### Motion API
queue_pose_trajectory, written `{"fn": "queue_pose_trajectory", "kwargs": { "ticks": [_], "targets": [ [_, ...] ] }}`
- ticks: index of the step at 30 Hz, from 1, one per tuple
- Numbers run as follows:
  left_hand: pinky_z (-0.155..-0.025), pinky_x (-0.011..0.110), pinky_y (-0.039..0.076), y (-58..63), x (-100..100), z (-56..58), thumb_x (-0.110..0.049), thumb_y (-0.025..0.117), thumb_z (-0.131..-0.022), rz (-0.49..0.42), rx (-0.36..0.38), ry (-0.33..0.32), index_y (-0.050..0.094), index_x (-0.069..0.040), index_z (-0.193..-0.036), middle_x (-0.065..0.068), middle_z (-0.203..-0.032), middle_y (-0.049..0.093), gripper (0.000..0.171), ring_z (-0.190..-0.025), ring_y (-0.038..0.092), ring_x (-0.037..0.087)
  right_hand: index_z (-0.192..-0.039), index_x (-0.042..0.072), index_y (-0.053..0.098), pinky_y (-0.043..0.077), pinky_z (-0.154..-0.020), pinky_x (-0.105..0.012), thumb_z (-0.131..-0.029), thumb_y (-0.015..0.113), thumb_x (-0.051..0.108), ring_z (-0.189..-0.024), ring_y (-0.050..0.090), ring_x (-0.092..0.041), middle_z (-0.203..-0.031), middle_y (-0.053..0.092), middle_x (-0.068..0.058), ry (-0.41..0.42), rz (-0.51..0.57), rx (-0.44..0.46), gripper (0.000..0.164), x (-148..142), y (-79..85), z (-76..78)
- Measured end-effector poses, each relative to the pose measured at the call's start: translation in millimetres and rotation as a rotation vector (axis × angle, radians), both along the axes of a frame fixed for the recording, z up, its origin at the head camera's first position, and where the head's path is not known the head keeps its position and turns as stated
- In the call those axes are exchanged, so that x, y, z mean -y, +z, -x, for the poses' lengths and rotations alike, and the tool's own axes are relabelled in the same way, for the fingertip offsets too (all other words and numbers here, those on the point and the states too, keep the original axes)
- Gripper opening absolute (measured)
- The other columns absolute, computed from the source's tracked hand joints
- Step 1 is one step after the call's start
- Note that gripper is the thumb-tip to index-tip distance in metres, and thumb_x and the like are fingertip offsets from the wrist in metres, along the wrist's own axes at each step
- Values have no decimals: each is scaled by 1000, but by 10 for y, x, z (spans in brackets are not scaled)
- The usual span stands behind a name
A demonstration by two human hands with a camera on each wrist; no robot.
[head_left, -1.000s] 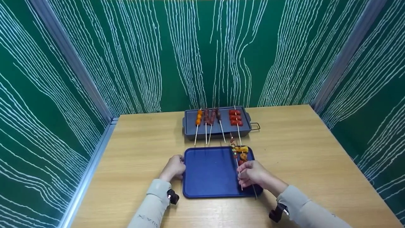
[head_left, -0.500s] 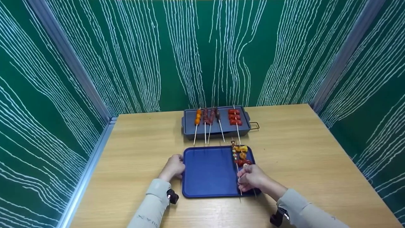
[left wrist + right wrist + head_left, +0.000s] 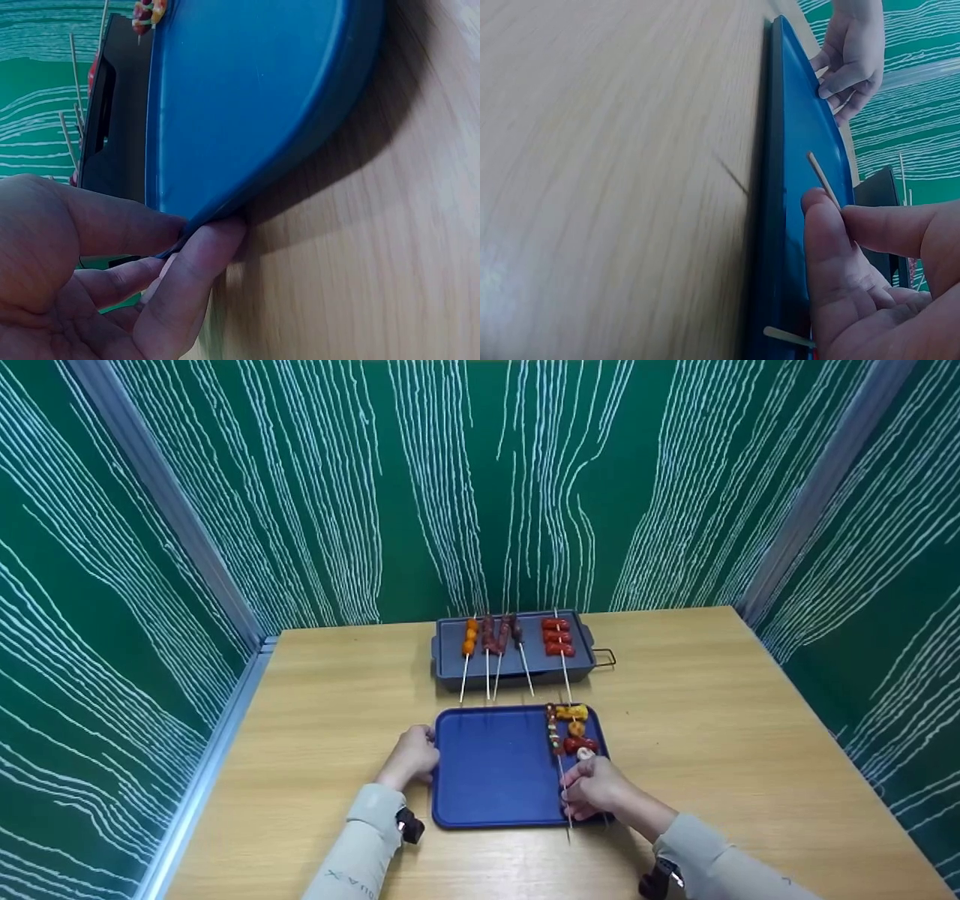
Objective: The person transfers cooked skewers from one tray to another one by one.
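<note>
A right hand (image 3: 595,786) pinches a skewer (image 3: 554,729) at the right side of a blue tray (image 3: 495,769); a left hand (image 3: 412,754) grips the tray's left rim.
The skewer's bare stick passes between the right thumb and forefinger, closed to its thickness, with its end jutting past the tray's near rim and its food beyond the fingertips, by the far rim. The left thumb and fingers press together on the rim. A second skewer (image 3: 576,728), partly hidden by the right hand, lies along the tray's right edge. Beyond the tray stands a grill (image 3: 450,649) bearing five skewers (image 3: 501,637).
</note>
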State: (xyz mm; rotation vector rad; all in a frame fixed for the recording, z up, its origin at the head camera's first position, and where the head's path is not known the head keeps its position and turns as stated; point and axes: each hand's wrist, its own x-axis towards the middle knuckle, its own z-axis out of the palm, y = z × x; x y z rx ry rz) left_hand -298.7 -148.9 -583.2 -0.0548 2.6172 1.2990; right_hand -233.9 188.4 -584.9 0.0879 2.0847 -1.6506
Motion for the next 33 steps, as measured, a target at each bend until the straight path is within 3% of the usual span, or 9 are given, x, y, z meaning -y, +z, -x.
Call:
{"fn": "queue_pose_trajectory", "kwargs": {
  "ticks": [8,21,26,33],
  "targets": [
    [-46,31,63,6,-3,6,7,46,-87,19,-9,-12,69,9,-119,14,-94,65,39,-61,70,22,-94,1,64,61,-52,-24,-90,68,-7,-59,69,-15,-73,71,-9,-1,-39,-12,10,40,0,-23],
    [-46,31,63,4,-9,6,7,47,-88,40,-12,-11,69,9,-117,20,-102,68,37,-59,70,22,-100,-6,66,62,-52,-26,-90,70,-6,-59,69,-15,-78,73,-11,-18,-87,-39,10,54,-30,-47],
    [-45,31,62,-11,-4,5,8,47,-88,38,-7,-9,69,6,-110,17,-95,67,32,-57,69,21,-93,2,65,63,-52,-28,-91,71,-8,-58,68,-16,-79,74,-13,-38,-108,-22,11,64,-34,-50],
    [-45,32,63,-22,8,2,8,45,-85,10,1,-23,70,3,-105,6,-81,58,32,-59,65,19,-91,0,67,59,-48,-24,-88,75,-5,-56,69,-15,-71,73,-9,-41,-166,-54,10,92,-14,-55]
  ]
}}
